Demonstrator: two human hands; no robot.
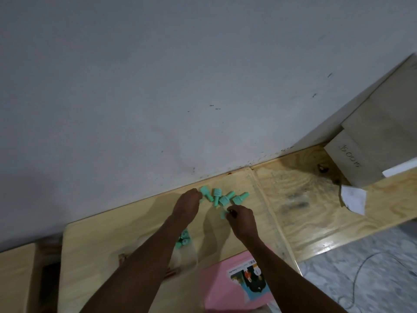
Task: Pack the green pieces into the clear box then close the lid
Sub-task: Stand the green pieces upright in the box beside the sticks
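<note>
Your right hand (242, 219) pinches a single green piece (223, 214) at the fingertips. Its fingers are curled in tight and the back of the hand faces up. That piece sticks out on the left of the hand, just near of the far cluster (225, 197).

The far cluster is about four green pieces lying on their sides on the plywood table (135, 224), close to the wall (158, 86), touching or overlapping.

Your left hand (188, 203) reaches farther than the right, back up and fingers bent down. The tips are at the leftmost piece of the far cluster. A bit of green shows under the fingers, but you cannot tell whether the hand grasps it or only touches it.

Both forearms stretch forward from the near edge. The left forearm crosses over a second group (184, 239) of green pieces and hides part of it.

A pink packet (221, 281) with a printed label lies at the near edge, beside the right forearm. On the far right are cardboard boxes (361, 159) and a white paper scrap (354, 198).

The clear box can't be made out for sure.
</note>
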